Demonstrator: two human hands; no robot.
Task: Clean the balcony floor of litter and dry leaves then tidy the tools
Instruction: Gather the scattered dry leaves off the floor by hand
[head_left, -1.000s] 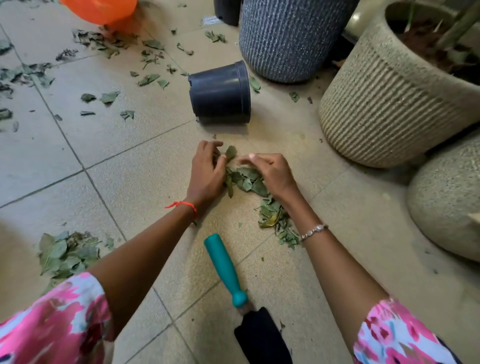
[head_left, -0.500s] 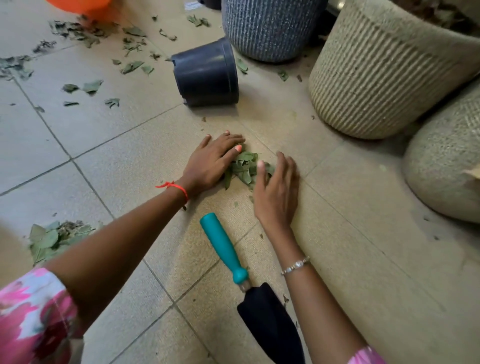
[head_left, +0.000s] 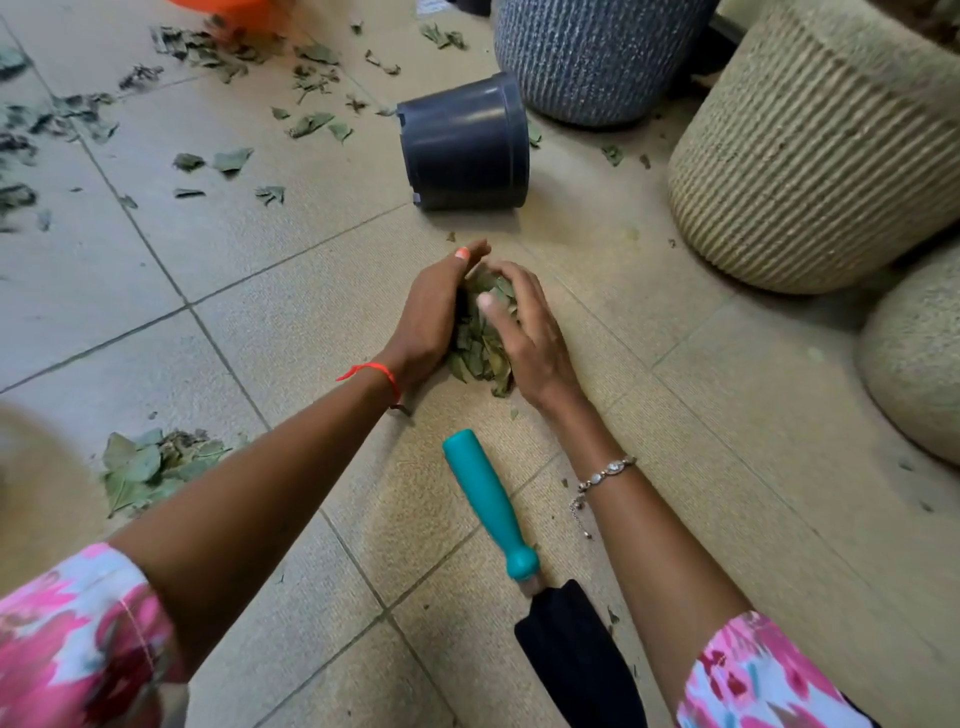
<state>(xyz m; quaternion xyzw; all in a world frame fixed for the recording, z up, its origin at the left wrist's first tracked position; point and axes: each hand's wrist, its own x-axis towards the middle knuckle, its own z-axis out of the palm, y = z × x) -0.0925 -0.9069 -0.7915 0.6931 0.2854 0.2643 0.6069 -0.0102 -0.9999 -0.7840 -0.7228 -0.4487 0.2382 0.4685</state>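
Hands close in from both sides on a small heap of dry green leaves (head_left: 480, 338), which sits on the beige tiled floor (head_left: 270, 260) in the middle of the view, nearer than the pots. The left hand (head_left: 431, 322) stands on its edge against the heap's left side, palm to the leaves, fingers nearly straight and reaching round the far end, thumb on top. The right hand (head_left: 532, 338) lies over the right side with its fingers curled down onto the leaves, so the heap is cupped between the two palms. The fingertips of both hands come close together at the far end. A red thread (head_left: 374, 370) circles the left wrist and a silver chain bracelet (head_left: 605, 473) the right; both arms come out of pink floral sleeves (head_left: 78, 639).

Near the person, between the forearms, a garden trowel with a teal plastic handle and a black blade (head_left: 488, 504) lies flat on the tiles, handle pointing far and slightly left, touched by neither hand. Just beyond the hands a black plastic plant pot (head_left: 465, 143) lies on its side. Far right of it stands a blue-grey ribbed round planter (head_left: 597, 57), and right of that a large beige ribbed planter (head_left: 821, 150). A rounded speckled stone-coloured pot (head_left: 919, 353) sits at the right edge, nearer.

A second heap of green leaves (head_left: 150, 462) lies on the near left, beside the left forearm, well apart from the cupped heap. Loose leaf scraps (head_left: 228, 158) are strewn over the far-left tiles, and a few small bits lie by the trowel and near the planters. An orange object (head_left: 234, 8) shows at the far edge, cut off by the frame; what it is cannot be told.
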